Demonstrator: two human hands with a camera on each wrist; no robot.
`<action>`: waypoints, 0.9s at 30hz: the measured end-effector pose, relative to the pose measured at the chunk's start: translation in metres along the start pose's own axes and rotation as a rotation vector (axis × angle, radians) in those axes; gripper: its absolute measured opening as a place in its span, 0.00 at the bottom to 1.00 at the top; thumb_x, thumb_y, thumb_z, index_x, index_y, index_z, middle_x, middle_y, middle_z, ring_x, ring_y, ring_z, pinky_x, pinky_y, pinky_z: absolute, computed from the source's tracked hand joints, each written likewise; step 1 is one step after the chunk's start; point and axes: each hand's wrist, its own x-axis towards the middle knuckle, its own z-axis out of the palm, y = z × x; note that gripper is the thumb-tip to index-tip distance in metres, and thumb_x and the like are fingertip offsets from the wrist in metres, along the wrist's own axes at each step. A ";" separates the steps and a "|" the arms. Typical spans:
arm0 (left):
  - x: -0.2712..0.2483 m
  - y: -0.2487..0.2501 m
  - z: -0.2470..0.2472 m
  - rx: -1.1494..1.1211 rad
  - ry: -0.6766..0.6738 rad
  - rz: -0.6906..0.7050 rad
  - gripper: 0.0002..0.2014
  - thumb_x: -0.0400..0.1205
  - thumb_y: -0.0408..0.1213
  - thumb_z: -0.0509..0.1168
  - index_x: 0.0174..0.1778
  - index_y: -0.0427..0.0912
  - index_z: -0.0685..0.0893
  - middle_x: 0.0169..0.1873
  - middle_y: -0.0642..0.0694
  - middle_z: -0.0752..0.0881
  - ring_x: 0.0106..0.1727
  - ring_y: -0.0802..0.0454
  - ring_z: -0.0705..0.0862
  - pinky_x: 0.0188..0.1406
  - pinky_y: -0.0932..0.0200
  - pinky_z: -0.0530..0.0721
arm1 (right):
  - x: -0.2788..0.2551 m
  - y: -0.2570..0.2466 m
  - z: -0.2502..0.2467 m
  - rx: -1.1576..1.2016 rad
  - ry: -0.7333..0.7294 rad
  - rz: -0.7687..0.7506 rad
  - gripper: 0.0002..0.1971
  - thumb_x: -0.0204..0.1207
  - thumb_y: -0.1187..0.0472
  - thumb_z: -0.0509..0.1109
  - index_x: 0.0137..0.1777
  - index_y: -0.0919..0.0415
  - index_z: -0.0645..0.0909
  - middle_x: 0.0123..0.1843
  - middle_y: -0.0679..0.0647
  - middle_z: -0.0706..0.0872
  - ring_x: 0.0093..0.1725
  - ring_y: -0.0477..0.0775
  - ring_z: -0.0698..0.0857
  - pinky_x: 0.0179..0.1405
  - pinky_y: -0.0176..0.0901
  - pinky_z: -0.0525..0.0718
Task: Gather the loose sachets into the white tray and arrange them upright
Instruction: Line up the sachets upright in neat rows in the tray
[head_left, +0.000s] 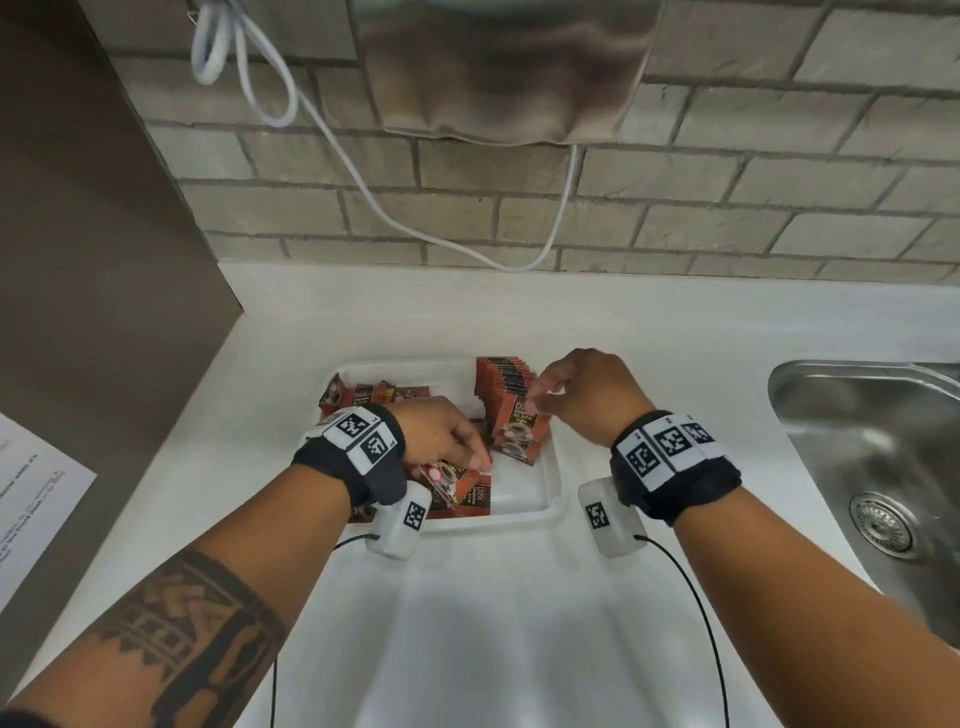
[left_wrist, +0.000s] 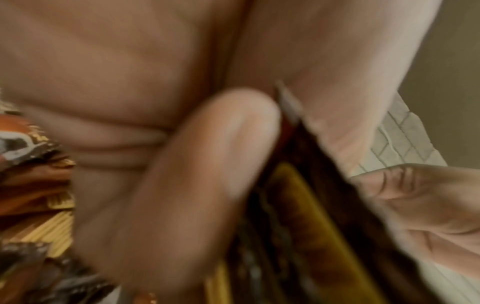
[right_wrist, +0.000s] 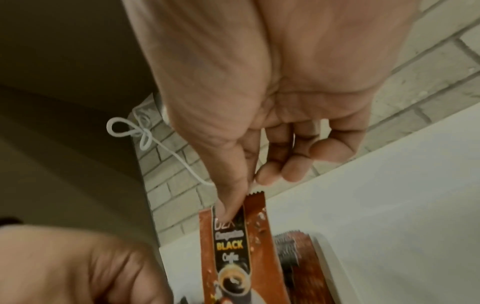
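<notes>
A: Item one, the white tray?
B: On the white countertop, centre of the head view, short of the brick-tiled wall.

A: Contents?
B: A row of upright coffee sachets along the tray's 1 o'clock side, packed face to face. The front upright sachet reads "BLACK Coffee". Loose sachets lie flat at the tray's 10 o'clock corner; more lie at 7 o'clock, partly under the left wrist.

A: Left hand?
B: Over the tray's 8 o'clock area, fingers curled down. The left wrist view, blurred, shows a finger pressed against a dark sachet edge with another finger on its far side: a pinch on a sachet from the loose pile.

A: Right hand?
B: At the row's 3 o'clock side. In the right wrist view the thumb rests on the top of the front sachet and the fingertips are curled just behind its serrated edge. It appears to pinch that top edge; contact behind is hidden.

A: Surroundings?
B: Steel sink at 3 o'clock, a printed paper sheet at 9 o'clock, a white cable looped on the wall at 12 o'clock.
</notes>
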 end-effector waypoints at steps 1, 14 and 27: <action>0.002 0.002 0.002 0.040 -0.022 0.009 0.04 0.81 0.50 0.73 0.48 0.65 0.92 0.51 0.62 0.91 0.53 0.52 0.90 0.59 0.48 0.89 | 0.000 0.000 0.005 -0.022 -0.006 0.007 0.01 0.75 0.58 0.77 0.42 0.52 0.90 0.39 0.40 0.84 0.39 0.39 0.81 0.31 0.24 0.68; 0.039 0.027 0.021 0.190 -0.138 0.007 0.21 0.84 0.45 0.70 0.74 0.53 0.82 0.74 0.55 0.80 0.71 0.54 0.79 0.77 0.57 0.72 | 0.019 0.009 0.047 -0.232 -0.113 0.055 0.10 0.69 0.59 0.78 0.42 0.42 0.83 0.53 0.50 0.80 0.51 0.51 0.82 0.51 0.43 0.83; 0.044 0.029 0.023 0.160 -0.158 0.008 0.22 0.84 0.45 0.70 0.76 0.52 0.81 0.75 0.55 0.79 0.71 0.55 0.77 0.75 0.63 0.69 | 0.017 0.014 0.049 -0.284 -0.090 -0.015 0.12 0.72 0.63 0.74 0.46 0.44 0.78 0.53 0.50 0.77 0.52 0.53 0.82 0.48 0.42 0.80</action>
